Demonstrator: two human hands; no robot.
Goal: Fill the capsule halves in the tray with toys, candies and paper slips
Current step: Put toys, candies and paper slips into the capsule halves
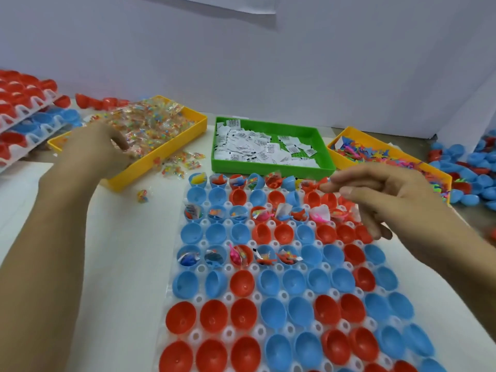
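Note:
A clear plastic tray (228, 332) holds rows of red and blue capsule halves (273, 312). Three far rows hold filled halves (264, 214) with toys, candies and slips; the rows between them and the near rows are empty. My left hand (96, 149) reaches into the yellow tray (161, 154) of candy packets (150, 124); its fingers curl into the pile and grip packets. My right hand (381, 196) hovers over the capsule tray's far right corner with fingers stretched left and nothing visible in them. The green tray (268, 167) holds paper slips (255, 146). Another yellow tray (338, 160) holds small coloured toys (357, 152).
Stacked trays of red and blue capsules (21, 108) stand at the far left. Loose capsule halves (472, 167) lie in a heap at the right. A few candy packets (182, 162) are spilled on the white table between the candy tray and the capsule tray. A white wall closes the back.

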